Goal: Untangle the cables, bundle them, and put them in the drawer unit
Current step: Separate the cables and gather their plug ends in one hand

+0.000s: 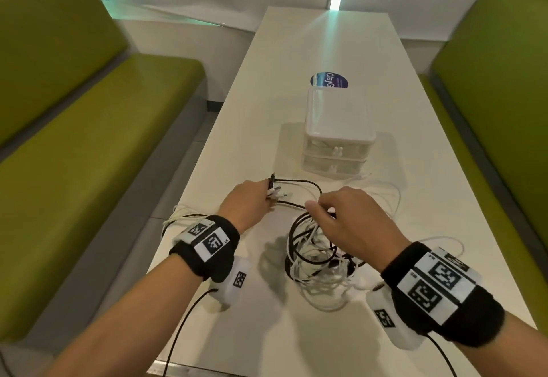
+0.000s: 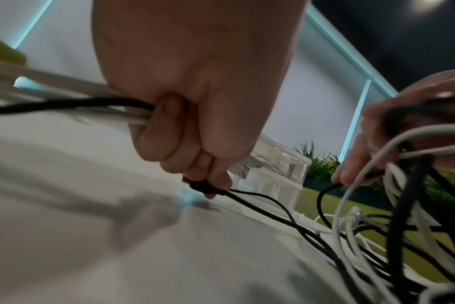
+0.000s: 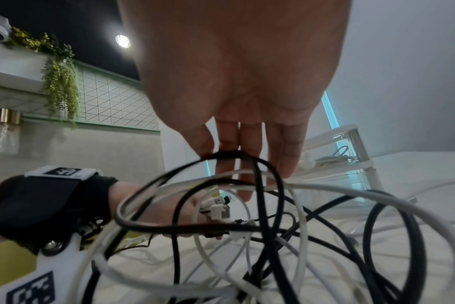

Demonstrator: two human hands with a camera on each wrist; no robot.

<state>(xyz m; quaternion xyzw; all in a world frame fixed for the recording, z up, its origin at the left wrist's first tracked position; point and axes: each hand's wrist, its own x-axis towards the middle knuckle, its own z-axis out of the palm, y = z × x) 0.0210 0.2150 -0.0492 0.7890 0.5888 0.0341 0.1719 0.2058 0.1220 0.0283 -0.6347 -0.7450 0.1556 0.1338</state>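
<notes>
Head view: white table (image 1: pixel 296 332) between green benches (image 1: pixel 89 139)

Both forearms are bare; no sleeves are seen. A black fabric wristband (image 1: pixel 207 246) is worn on the left wrist, a matching black wristband (image 1: pixel 444 296) on the right. Each is fitted with white plates printed with black square fiducial markers. A white camera housing (image 1: pixel 234 283), also marker-printed, is mounted under the left wrist; another white housing (image 1: pixel 388 320) under the right. A thin black cable (image 1: pixel 184 326) is led back from each.
</notes>
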